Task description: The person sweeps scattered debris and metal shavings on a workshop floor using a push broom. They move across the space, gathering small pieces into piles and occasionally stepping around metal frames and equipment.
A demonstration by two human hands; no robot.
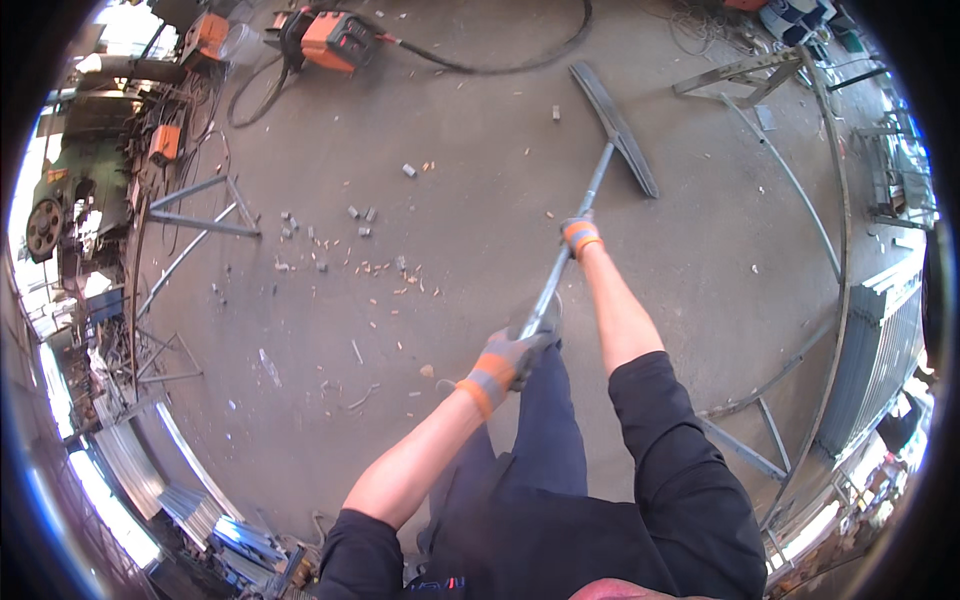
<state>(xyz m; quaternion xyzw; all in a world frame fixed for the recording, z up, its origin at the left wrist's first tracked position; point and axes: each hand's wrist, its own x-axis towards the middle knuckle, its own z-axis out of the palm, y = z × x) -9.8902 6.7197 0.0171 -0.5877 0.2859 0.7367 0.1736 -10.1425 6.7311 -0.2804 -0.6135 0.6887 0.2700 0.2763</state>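
Note:
Both my hands, in grey and orange work gloves, are wrapped round the pale metal handle of a push broom [560, 265]. My left hand [510, 365] grips the handle's near end, just in front of my legs. Farther up, my right hand [580, 236] is closed round it, with that arm stretched forward. The wide dark broom head [616, 130] rests on the floor ahead and to the right, lying at a slant. Whether it has bristles or a rubber edge cannot be made out. Small offcuts and bits of litter [405, 275] lie on the floor left of the handle.
An orange machine [335, 40] with a black cable stands at the far left. Metal frames rise on the left [205, 215] and right [790, 190]. Stacked grey corrugated panels [872, 350] stand at the right edge. More metal sheets [180, 495] lie at the near left.

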